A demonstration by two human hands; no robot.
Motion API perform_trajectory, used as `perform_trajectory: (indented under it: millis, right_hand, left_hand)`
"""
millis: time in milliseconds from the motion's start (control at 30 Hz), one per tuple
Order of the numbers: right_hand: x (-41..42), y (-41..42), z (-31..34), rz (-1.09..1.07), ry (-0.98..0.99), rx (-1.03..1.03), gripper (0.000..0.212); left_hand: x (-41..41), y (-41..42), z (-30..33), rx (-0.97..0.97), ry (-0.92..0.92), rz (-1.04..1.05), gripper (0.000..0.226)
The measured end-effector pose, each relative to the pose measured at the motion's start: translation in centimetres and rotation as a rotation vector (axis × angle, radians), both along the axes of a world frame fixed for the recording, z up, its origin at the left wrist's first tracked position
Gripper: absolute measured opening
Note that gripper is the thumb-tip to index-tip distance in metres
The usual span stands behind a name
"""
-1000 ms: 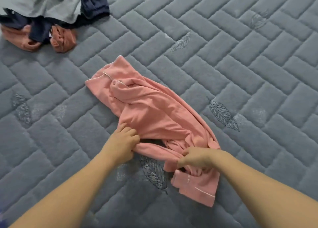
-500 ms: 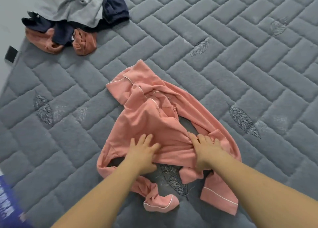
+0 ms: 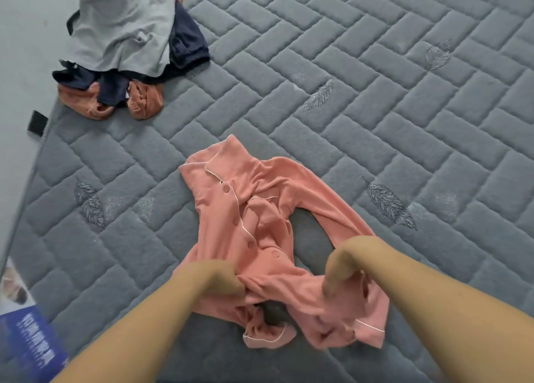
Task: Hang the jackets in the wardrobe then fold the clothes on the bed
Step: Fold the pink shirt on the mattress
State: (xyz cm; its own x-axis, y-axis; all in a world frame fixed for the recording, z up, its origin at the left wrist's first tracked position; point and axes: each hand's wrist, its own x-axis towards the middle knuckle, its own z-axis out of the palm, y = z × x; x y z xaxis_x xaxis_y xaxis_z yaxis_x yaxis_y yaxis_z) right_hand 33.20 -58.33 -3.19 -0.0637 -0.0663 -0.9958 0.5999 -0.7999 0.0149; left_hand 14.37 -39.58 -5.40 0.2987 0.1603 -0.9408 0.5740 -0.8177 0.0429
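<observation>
A salmon-pink button-up shirt (image 3: pixel 245 209) with white piping lies crumpled on the grey quilted bed (image 3: pixel 375 122), collar pointing away from me. My left hand (image 3: pixel 219 278) grips the fabric at the shirt's near left hem. My right hand (image 3: pixel 344 264) pinches the fabric at the near right, fingers curled down into the cloth. Both hands are blurred by motion. A sleeve trails out to the right, and two cuffs bunch up near the bed's front.
A pile of clothes (image 3: pixel 124 30) sits at the far left corner of the bed: a grey garment on top, dark navy and rust-orange pieces below. The bed's left edge runs beside a pale floor. A blue printed box (image 3: pixel 29 342) shows at the lower left.
The shirt has been pulled toward me and spread open, so its button front and collar now show. Both hands went from pressing flat on the cloth to gripping its near hem.
</observation>
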Motion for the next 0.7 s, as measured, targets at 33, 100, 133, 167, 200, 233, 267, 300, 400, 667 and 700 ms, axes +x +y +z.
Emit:
perform_trajectory:
  millis: [33, 100, 133, 167, 200, 233, 267, 300, 400, 667, 700]
  right_hand:
    - [0.1, 0.5, 0.0, -0.06, 0.014, 0.028, 0.054]
    - [1.0, 1.8, -0.4, -0.078, -0.135, 0.284, 0.043]
    - [1.7, 2.9, -0.9, -0.084, -0.26, 0.444, 0.039]
    - [2.4, 3.7, -1.3, -0.137, -0.373, 0.586, 0.039]
    - [3.1, 5.4, -2.2, -0.201, -0.462, 0.716, 0.042]
    - [3.8, 6.8, -2.9, -0.254, -0.543, 0.813, 0.047]
    - [4.5, 8.4, -3.7, -0.274, -0.624, 0.875, 0.053]
    - [5.2, 10.3, -4.8, -0.278, -0.709, 0.913, 0.06]
    - [7.7, 14.2, -7.8, -0.329, -0.83, 0.86, 0.085]
    - [10.0, 12.0, -8.6, -0.724, -0.44, 0.869, 0.02]
    - [11.6, 11.0, -7.5, -0.807, -0.484, 0.885, 0.024]
  left_hand:
    - [-0.8, 0.5, 0.5, 0.014, 0.098, -0.004, 0.058]
    - [-0.9, 2.5, 0.7, -0.058, 0.006, 0.182, 0.04]
    - [-0.4, 3.9, 0.5, -0.062, -0.172, 0.369, 0.029]
    - [0.2, 5.0, 0.5, -0.008, -0.366, 0.568, 0.021]
    - [0.8, 6.7, 0.0, 0.097, -0.536, 0.743, 0.017]
    - [1.5, 8.1, -0.5, 0.193, -0.64, 0.876, 0.018]
    - [2.1, 9.4, -1.4, 0.262, -0.684, 0.981, 0.027]
    - [2.7, 10.8, -2.5, 0.299, -0.688, 1.069, 0.04]
    - [4.9, 13.5, -6.2, 0.201, -0.647, 1.371, 0.053]
    - [10.8, 13.0, -7.1, 0.038, -0.984, 1.291, 0.043]
    - [12.0, 12.6, -6.4, 0.03, -1.025, 1.184, 0.038]
